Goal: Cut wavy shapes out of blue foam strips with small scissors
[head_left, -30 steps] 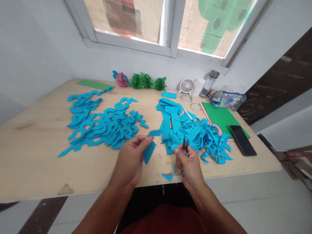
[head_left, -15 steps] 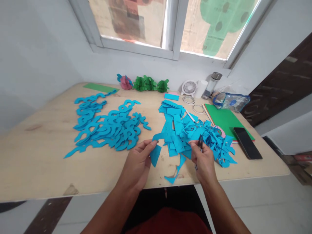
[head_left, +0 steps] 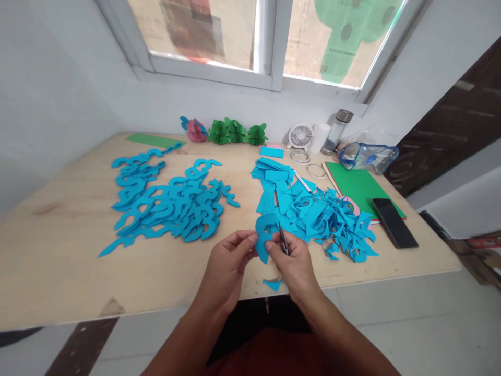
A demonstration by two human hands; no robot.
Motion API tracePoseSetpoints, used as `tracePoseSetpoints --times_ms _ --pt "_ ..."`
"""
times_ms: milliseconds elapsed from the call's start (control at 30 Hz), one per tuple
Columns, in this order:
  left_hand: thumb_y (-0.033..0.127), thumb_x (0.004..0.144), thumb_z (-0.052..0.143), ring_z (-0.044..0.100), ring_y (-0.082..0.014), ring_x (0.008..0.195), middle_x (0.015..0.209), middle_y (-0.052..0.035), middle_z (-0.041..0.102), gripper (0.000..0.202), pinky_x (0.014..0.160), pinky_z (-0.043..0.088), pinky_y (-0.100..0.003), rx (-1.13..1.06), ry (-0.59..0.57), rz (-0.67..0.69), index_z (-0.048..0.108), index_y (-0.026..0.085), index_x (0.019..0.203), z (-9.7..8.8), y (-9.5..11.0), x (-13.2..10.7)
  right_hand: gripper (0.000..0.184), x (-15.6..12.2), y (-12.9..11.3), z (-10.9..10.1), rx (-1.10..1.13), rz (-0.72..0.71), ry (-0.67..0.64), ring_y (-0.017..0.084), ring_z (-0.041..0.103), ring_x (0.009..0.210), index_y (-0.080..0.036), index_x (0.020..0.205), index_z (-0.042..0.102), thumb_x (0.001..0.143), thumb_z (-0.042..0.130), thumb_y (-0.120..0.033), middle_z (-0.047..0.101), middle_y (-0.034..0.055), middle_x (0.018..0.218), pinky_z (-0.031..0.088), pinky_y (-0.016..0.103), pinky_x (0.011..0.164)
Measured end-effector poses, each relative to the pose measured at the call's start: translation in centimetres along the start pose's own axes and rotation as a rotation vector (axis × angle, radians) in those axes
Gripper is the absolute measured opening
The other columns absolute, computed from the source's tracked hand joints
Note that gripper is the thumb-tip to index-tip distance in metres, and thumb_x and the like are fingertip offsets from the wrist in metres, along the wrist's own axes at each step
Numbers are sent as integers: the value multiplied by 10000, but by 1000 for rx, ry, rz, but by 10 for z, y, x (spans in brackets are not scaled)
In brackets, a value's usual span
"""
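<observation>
Left hand (head_left: 229,261) pinches blue cutout (head_left: 262,246); right hand (head_left: 293,263) holds scissors (head_left: 284,244) plus cutout edge; angle blades (head_left: 281,233) right of pinch, off paper.

Near front edge of tabletop (head_left: 62,261) — left hand (head_left: 225,269) pinches curved blue paper (head_left: 263,253); right hand (head_left: 296,267) grips scissors (head_left: 283,241), touches same paper. Wavy blue strips (head_left: 172,204) — toward left edge; phone (head_left: 394,223) near right edge.

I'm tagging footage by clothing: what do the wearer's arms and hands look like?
The left hand and right hand are ungloved, with no ring or watch that I can make out. Both forearms are bare, no sleeves in view. A dark red garment shows at the bottom edge.
</observation>
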State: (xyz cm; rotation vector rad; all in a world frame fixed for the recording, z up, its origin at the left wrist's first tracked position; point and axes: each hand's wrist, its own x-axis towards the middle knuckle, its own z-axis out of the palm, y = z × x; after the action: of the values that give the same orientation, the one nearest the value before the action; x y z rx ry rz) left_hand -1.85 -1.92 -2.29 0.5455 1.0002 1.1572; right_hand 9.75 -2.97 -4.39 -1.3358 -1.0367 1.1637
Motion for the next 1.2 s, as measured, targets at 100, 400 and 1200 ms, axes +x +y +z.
tracePoseSetpoints --times_ms 100,400,1200 --pt "242 634 757 572 -139 676 679 -6 657 120 689 453 -272 61 12 39 690 157 687 -4 -1 2 115 2 -2 -7 -46 -24 -45 98 316 510 -176 658 538 726 600 -245 362 -65 532 259 235 486" --pt "226 639 753 525 -115 619 608 21 606 103 640 418 -233 219 7 171 668 170 657 -3 5 2 178 2 -8 -12 -108 -32 -123 99 309 490 -188 621 517 729 626 -278 353 -69 506 240 234 462" --pt "237 595 796 560 -124 617 653 -21 632 155 605 448 -233 57 -247 -162 667 157 629 1 19 -4 265 -2 -15 -45 -349 -424 -370 155 518 631 -187 1035 683 864 551 -341 627 20 751 410 254 587"
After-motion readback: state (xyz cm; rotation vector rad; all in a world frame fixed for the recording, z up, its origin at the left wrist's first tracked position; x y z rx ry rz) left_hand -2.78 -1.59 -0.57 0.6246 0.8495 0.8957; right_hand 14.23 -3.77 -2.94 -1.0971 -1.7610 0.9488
